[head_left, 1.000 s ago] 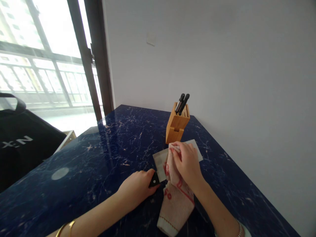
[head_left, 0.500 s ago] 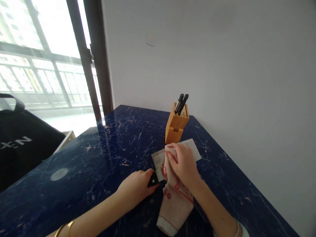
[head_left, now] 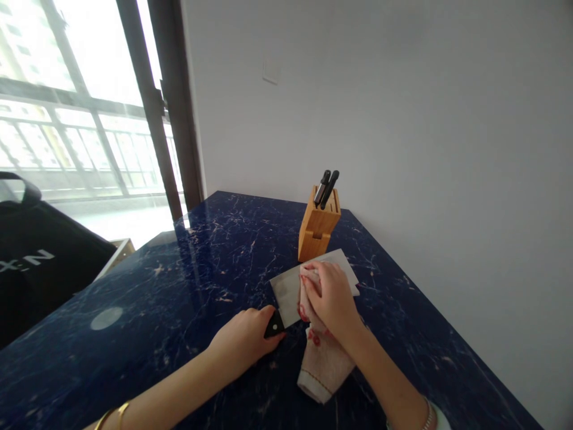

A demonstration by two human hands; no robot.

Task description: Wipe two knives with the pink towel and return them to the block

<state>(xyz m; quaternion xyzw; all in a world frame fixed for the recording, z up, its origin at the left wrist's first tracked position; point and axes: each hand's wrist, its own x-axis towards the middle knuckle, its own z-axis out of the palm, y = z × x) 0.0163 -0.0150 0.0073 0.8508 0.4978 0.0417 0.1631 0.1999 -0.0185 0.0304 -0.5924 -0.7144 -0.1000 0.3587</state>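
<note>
2 hands (head_left: 244, 340) (head_left: 333, 301), 1 cleaver (head_left: 286, 289), 1 towel (head_left: 323, 361)

Just the one camera here, worn on the person's head and tilted forward and down, so the left hand (head_left: 244, 340) and right hand (head_left: 333, 298) sit pretty close at the bottom of the frame. Past them you get a dark marble countertop (head_left: 147, 298), a white wall (head_left: 447, 149) on the right, and a big window (head_left: 89, 119) off left.
</note>
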